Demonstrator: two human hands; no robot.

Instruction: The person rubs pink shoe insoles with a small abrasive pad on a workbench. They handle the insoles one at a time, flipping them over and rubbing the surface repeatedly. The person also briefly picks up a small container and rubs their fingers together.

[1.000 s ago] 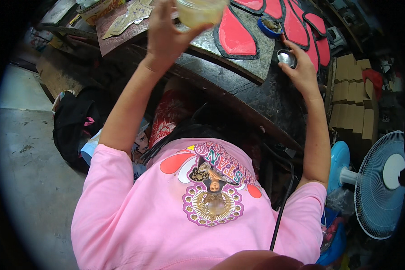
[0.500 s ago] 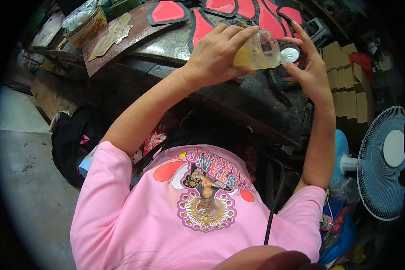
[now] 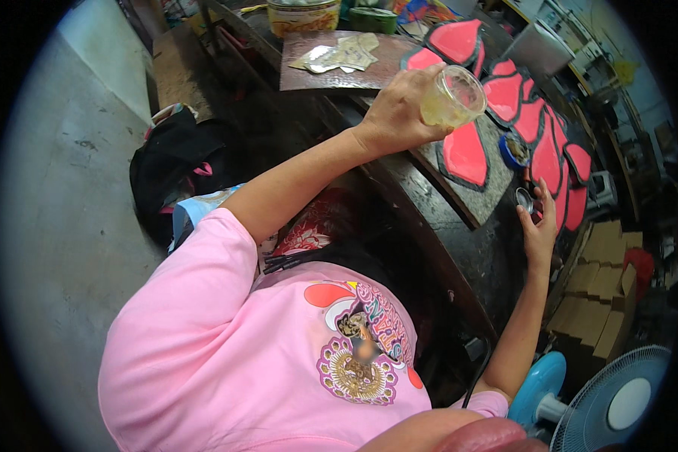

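Observation:
My left hand (image 3: pixel 401 113) is wrapped round a clear jar (image 3: pixel 446 107) with pale yellow stuff in it. The jar is tilted, its wide round end toward the right, above the work table. Lower and farther right, my right hand (image 3: pixel 540 237) pinches a round, silvery lid (image 3: pixel 524 199) between thumb and fingers, well apart from the jar. Just beneath the jar, a pink piece with a dark border (image 3: pixel 465 154) lies on a grey stone slab (image 3: pixel 429 154). Near the right hand stands a small blue-rimmed pot (image 3: pixel 514 152) with a handled tool beside it.
Several more pink pieces (image 3: pixel 529 120) cover the table's right side. A brown board (image 3: pixel 297 75) bears cut paper patterns (image 3: pixel 346 54), with a printed tub (image 3: pixel 303 16) behind it. Brown cartons (image 3: pixel 591 301) and a fan (image 3: pixel 618 403) stand at the right. A black bag (image 3: pixel 173 169) is at the left.
The lid and the jar, close together before, are now far apart. My right hand has gone lower with the lid, while the left still holds the jar. The view has turned.

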